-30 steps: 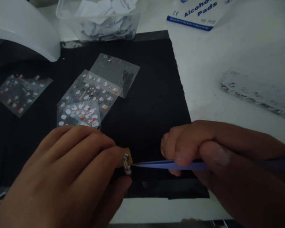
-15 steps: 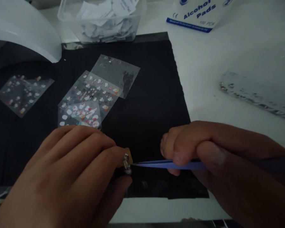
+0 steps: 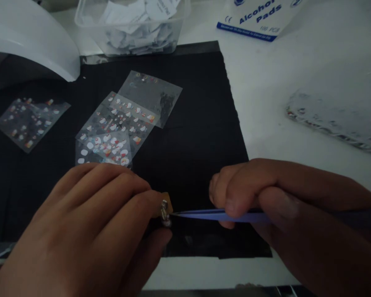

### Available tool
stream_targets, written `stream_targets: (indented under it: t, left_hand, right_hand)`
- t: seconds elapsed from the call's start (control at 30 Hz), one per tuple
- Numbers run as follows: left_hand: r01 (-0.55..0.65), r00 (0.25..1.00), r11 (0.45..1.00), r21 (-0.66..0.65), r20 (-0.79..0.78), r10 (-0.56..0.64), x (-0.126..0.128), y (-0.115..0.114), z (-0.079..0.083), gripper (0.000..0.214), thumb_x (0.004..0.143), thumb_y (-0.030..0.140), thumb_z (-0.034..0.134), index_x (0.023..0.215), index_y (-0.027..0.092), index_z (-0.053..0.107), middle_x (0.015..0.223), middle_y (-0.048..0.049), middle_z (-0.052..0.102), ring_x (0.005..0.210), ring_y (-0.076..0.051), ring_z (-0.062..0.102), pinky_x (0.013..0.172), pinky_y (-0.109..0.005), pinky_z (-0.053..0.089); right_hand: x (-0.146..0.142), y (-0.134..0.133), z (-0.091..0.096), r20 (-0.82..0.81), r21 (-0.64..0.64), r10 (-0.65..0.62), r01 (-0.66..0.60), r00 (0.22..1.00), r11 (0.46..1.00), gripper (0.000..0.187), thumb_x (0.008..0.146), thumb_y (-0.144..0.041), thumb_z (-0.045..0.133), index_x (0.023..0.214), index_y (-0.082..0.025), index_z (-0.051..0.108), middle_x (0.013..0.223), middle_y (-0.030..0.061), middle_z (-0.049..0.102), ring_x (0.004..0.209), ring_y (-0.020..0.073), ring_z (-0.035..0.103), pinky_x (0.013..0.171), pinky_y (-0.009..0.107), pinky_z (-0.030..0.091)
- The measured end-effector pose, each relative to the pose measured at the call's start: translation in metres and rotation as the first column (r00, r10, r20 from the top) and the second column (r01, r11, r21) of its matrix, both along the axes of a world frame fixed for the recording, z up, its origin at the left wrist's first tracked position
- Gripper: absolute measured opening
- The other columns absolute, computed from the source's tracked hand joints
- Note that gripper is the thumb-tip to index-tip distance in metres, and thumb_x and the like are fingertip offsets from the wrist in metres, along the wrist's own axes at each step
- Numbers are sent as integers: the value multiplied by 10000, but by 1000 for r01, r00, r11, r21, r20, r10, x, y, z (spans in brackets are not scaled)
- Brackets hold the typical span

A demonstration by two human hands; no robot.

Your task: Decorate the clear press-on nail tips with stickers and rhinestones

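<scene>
My left hand (image 3: pixel 89 227) is closed low over the black mat (image 3: pixel 198 136), pinching a small tan nail tip (image 3: pixel 167 205) with tiny silver charms on it between thumb and fingers. My right hand (image 3: pixel 281 206) is closed on blue tweezers (image 3: pixel 210 214). The tweezers lie almost level and their point touches the nail tip at its right edge. Both hands rest near the mat's front edge.
Clear sticker sheets (image 3: pixel 123 123) lie overlapping on the mat, another sheet (image 3: pixel 31 121) at far left. A white nail lamp (image 3: pixel 27 37) stands at back left, a clear tub of white wrappers (image 3: pixel 136 24) behind, an alcohol pads box (image 3: pixel 256 18) and a glittery sheet (image 3: pixel 336 115) on the white table.
</scene>
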State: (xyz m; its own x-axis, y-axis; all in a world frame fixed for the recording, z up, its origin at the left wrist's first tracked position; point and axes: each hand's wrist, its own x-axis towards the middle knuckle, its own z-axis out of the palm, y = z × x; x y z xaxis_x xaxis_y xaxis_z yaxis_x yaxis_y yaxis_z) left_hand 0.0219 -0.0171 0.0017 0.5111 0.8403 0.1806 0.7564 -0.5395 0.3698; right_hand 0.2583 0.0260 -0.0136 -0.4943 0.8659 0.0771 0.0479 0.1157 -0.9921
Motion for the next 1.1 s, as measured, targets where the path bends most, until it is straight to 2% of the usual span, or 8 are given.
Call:
stream_targets:
  t: [0.23, 0.53, 0.7, 0.87, 1.1]
  left_hand:
    - [8, 1000, 1000, 7, 6, -8, -1, -1, 0, 64, 921, 243, 648, 984, 231, 649, 916, 5, 727, 868, -240, 640, 810, -463, 433]
    - [8, 1000, 1000, 1, 4, -8, -1, -1, 0, 80, 921, 238, 652, 1001, 227, 652, 924, -1, 729, 884, -245, 633, 813, -473, 432]
    - [9, 1000, 1000, 1, 3, -9, -2, -1, 0, 79, 922, 240, 650, 1001, 230, 653, 922, 0, 728, 876, -237, 625, 808, -466, 433]
    - [-2, 1000, 1000, -1, -1, 2, -2, 0, 0, 75, 926, 242, 642, 1000, 236, 649, 924, 7, 729, 877, -231, 637, 810, -457, 436]
    - [-67, 998, 998, 20, -13, 67, 0, -5, -9, 213, 933, 480, 591, 1038, 295, 607, 927, 59, 726, 899, -205, 631, 858, -460, 423]
  right_hand:
    - [-3, 0, -1, 11, 1, -21, 21, 1000, 1000, 209, 885, -429, 689, 818, -238, 636, 650, -8, 637, 565, 157, 610, 464, 262, 528]
    - [-2, 0, 0, 5, 5, 17, -17, 1000, 1000, 226, 888, -439, 683, 818, -233, 622, 673, -7, 645, 557, 152, 624, 433, 245, 519]
    - [-1, -1, 1, 15, 18, 7, -7, 1000, 1000, 227, 866, -437, 710, 806, -234, 626, 652, -6, 640, 585, 164, 627, 491, 268, 552]
    - [-1, 1, 0, 4, 23, 35, -35, 999, 999, 206, 877, -421, 700, 835, -233, 628, 669, -3, 648, 586, 158, 630, 469, 255, 538]
    - [-3, 1, 0, 41, 21, -3, 2, 999, 1000, 198, 952, -381, 598, 811, -242, 610, 670, -26, 636, 575, 139, 621, 465, 249, 535]
